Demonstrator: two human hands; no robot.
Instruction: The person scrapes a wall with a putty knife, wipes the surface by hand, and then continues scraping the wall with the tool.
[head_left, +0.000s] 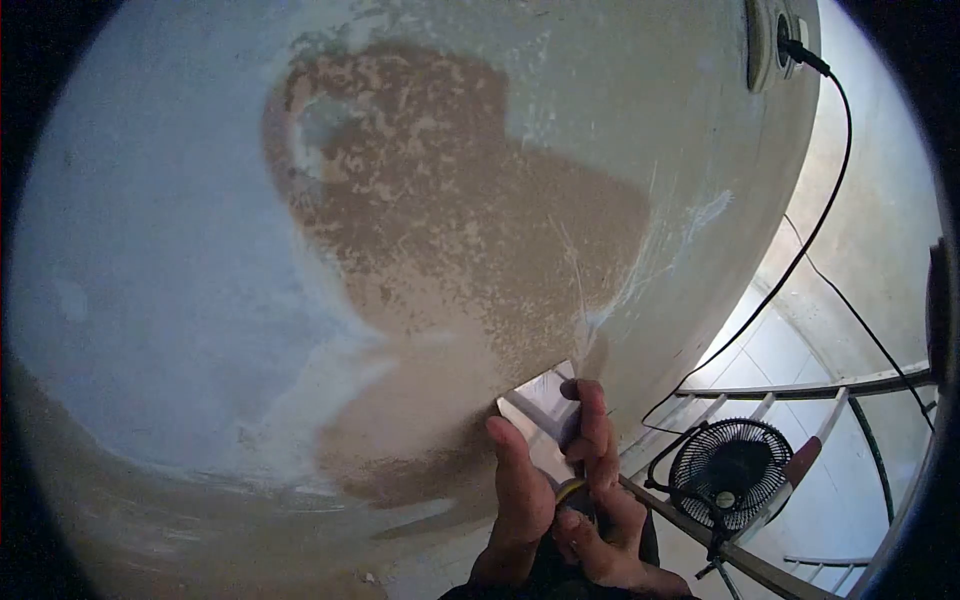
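Both my hands are around a putty knife [543,425] with a broad shiny metal blade, close to the wall at lower centre. My left hand [520,495] is closed on it, with the thumb along the blade's left edge. My right hand [612,550] is closed at the lower end, by the dark, yellow-edged handle, which the fingers mostly hide. Fingertips rest on the blade's right edge. Ahead is a wall [150,220] with pale grey and whitish coating and a large mottled brown patch [450,200]. Scratches run right of the patch.
A black fan [730,475] sits by a metal ladder [690,515] at lower right. From a wall socket [775,45] at upper right, a black cord [835,190] hangs down toward the fan. Pale floor tiles [770,350] lie below.
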